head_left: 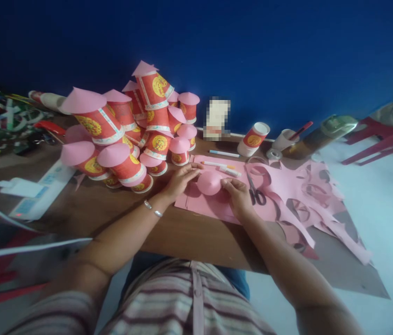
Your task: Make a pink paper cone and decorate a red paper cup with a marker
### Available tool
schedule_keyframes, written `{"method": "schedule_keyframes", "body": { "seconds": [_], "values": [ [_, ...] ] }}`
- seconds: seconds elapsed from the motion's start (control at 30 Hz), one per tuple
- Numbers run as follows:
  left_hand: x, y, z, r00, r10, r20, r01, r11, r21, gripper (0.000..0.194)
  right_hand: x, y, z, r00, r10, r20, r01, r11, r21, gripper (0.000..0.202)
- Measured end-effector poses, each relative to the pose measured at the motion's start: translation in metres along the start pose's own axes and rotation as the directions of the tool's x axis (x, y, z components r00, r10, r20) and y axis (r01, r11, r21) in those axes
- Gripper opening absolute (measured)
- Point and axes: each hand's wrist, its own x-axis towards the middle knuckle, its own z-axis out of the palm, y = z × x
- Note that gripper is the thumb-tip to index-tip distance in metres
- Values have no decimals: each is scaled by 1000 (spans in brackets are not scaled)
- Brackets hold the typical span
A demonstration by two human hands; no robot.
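Observation:
A small pink paper cone (pixel 209 182) is between my two hands, its point turned up toward me. My right hand (pixel 237 193) pinches its right edge between thumb and fingers. At its upper left edge, the fingers and thumb of my left hand (pixel 182 179) are closed together on the rim. Flat pink paper sheets (pixel 196 204) lie beneath. Just beyond the cone are a white marker with an orange end (pixel 217 164) and a second white pen-like stick (pixel 231 172). Black-handled scissors (pixel 258 195) rest on the paper to the right of my right hand.
Stacked red paper cups with pink cone tops (pixel 123 160) stand at left. A white power strip (pixel 43 193) lies nearer. Pink paper offcuts (pixel 304 195) cover the right side. Behind are a light blue pen (pixel 224 153), a red-banded cup (pixel 253 139) and a bottle (pixel 322 135).

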Motion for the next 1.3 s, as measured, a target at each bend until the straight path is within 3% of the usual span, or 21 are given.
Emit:
{"method": "schedule_keyframes", "body": {
  "seconds": [0.17, 0.37, 0.73, 1.3],
  "values": [
    [1, -1, -3, 1000, -26, 8, 26, 997, -72, 45, 4, 2, -3, 999, -32, -18, 32, 999, 5, 48],
    [2, -1, -4, 999, -5, 40, 6, 1000, -24, 51, 5, 5, -5, 1000, -21, -12, 21, 999, 30, 48],
    [5, -7, -11, 999, 32, 5, -32, 999, 6, 51, 6, 7, -4, 997, -31, 68, 22, 990, 141, 44],
    [6, -7, -12, 999, 39, 19, -39, 999, 19, 52, 8, 13, -6, 992, -25, 126, 9, 992, 127, 40]
  ]
}}
